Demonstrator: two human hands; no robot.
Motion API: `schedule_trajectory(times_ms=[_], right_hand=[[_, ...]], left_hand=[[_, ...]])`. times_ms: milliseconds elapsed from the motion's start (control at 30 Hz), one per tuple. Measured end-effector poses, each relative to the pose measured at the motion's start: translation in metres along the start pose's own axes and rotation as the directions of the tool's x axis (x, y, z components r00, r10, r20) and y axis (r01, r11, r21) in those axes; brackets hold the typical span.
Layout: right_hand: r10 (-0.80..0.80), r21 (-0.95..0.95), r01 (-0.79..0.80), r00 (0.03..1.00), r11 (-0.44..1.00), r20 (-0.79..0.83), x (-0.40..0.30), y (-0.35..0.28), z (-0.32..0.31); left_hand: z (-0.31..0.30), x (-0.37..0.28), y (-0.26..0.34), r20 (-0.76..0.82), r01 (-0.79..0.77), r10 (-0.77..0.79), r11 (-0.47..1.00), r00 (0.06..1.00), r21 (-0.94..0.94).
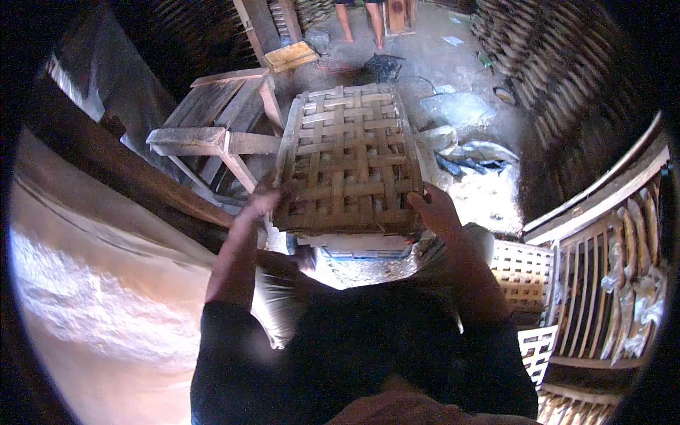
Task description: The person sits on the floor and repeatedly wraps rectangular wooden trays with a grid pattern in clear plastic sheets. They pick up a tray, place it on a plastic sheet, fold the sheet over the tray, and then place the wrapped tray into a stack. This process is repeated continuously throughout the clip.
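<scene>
A rectangular panel of woven bamboo strips [353, 154] with a flat rim lies before me, its near edge towards my body. My left hand [268, 201], a little blurred, is at the panel's near left corner, its fingers partly hidden by the rim. On the opposite side my right hand [438, 210] grips the near right corner, thumb on top and the other fingers out of sight below. Under the near edge shows a pale object with a blue lower part [366, 251]; most of it is covered by the panel.
A wooden bench [223, 117] stands close on the left. Another person's bare legs [361, 24] are at the far end, near a black bag [383, 66]. Plastic sheeting [459, 109] lies on the floor. At right are a lattice crate [523, 265] and a slatted rack [584, 297].
</scene>
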State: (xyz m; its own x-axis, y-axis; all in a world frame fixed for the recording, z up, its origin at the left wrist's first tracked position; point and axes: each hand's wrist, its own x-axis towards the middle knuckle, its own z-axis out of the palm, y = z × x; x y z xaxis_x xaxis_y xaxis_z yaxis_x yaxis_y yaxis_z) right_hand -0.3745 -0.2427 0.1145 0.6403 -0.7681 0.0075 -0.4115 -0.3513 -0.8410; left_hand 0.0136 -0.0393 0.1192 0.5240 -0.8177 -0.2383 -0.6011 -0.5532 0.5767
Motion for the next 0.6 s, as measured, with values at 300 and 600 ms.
schedule_trajectory(times_ms=[300,600], right_hand=[[-0.114,-0.215,0.093,0.990,0.972,-0.086,0.017,0.020,0.012],[-0.049,0.270,0.081,0.991,0.959,-0.121,-0.011,-0.002,0.023]], left_hand=[[0.026,-0.013,0.009,0.022,0.048,-0.042,0.845,0.999,-0.533],[0.039,-0.006,-0.004,0.056,0.055,-0.023,0.721,0.998,-0.691]])
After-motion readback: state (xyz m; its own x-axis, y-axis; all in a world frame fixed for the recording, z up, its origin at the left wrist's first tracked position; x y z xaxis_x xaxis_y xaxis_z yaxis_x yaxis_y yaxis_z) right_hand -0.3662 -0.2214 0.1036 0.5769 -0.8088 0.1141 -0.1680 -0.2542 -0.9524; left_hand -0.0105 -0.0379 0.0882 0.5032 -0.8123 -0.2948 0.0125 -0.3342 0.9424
